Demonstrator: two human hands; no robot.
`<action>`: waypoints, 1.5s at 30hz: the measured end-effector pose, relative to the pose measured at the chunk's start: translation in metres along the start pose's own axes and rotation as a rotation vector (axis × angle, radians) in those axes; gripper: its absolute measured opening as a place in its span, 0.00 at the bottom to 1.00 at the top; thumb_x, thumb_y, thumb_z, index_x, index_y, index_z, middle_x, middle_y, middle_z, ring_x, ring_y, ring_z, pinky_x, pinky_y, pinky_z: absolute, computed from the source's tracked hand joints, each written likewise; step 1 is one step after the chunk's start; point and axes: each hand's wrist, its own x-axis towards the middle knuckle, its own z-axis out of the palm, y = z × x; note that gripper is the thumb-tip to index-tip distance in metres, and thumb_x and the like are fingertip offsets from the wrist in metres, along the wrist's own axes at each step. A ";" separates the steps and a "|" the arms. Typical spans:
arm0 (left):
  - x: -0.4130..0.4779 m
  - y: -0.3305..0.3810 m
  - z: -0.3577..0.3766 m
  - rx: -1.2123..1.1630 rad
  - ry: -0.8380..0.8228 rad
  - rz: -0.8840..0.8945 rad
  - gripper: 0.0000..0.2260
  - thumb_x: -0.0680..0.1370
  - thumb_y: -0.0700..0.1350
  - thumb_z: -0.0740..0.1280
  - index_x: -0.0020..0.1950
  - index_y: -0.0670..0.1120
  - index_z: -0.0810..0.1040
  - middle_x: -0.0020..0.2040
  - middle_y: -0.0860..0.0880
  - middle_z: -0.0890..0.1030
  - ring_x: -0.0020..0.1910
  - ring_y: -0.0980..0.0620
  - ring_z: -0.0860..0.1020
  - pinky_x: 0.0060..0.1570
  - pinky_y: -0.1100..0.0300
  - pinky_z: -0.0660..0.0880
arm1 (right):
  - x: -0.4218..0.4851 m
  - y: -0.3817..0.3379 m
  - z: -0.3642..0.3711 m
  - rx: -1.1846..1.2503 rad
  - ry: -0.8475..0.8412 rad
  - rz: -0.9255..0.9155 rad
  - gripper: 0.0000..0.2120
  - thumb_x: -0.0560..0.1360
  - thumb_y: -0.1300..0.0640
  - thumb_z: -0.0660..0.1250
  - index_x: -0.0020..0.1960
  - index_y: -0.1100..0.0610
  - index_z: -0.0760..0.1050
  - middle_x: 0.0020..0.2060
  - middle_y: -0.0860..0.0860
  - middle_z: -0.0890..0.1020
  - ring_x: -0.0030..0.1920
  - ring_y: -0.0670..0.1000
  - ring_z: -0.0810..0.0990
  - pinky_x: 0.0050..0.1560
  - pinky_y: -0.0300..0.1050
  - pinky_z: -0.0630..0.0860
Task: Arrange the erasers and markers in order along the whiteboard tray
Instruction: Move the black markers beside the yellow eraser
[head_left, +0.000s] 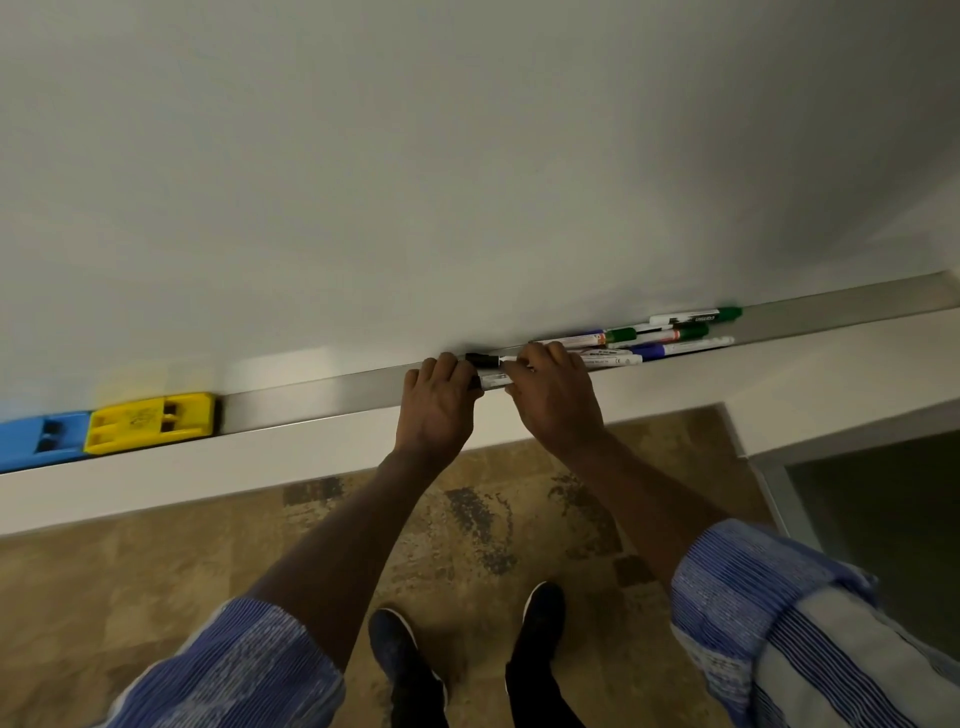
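Nearest are two dark shoes (467, 654) on a mottled brown floor (156, 597), with rolled blue striped sleeves (753, 597) at the bottom corners. Both forearms reach up to the metal tray (322, 397) that runs along the foot of the whiteboard (467, 156).

The left hand (439, 402) is curled over the tray's front edge, its fingers closed on the black-capped end of a white marker (491, 381) lying in the tray. The right hand (553, 397) is just beside it, fingers bent down onto the same marker's barrel — a second black-capped marker (483, 359) lies just behind, against the board; whether either hand touches it, I cannot tell.

To the right of the hands, a loose heap of markers (665, 338) lies in the tray — green caps, blue caps, white barrels — overlapping at slight angles.

Far to the left, well apart from the hands, a yellow eraser (150, 422) sits in the tray, touching a blue eraser (41, 439) at the frame's edge.
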 end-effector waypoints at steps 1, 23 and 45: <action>0.000 -0.001 -0.002 -0.009 0.013 0.000 0.04 0.78 0.44 0.68 0.51 0.45 0.77 0.46 0.47 0.77 0.43 0.44 0.73 0.42 0.50 0.71 | 0.001 0.000 -0.001 0.001 0.004 -0.003 0.09 0.75 0.57 0.70 0.55 0.56 0.82 0.47 0.54 0.80 0.48 0.56 0.76 0.46 0.48 0.70; 0.022 0.008 0.006 0.036 -0.013 0.100 0.08 0.78 0.41 0.68 0.55 0.43 0.81 0.51 0.44 0.79 0.47 0.41 0.77 0.43 0.51 0.75 | 0.006 0.010 -0.012 0.648 0.254 0.478 0.10 0.80 0.59 0.65 0.58 0.64 0.75 0.51 0.57 0.81 0.49 0.47 0.79 0.48 0.25 0.73; 0.005 -0.031 -0.012 0.151 -0.058 0.122 0.03 0.75 0.38 0.70 0.47 0.45 0.79 0.45 0.46 0.78 0.42 0.42 0.75 0.38 0.51 0.71 | 0.018 0.017 -0.014 1.394 0.344 1.032 0.07 0.79 0.57 0.63 0.55 0.57 0.77 0.54 0.59 0.83 0.56 0.58 0.83 0.50 0.52 0.82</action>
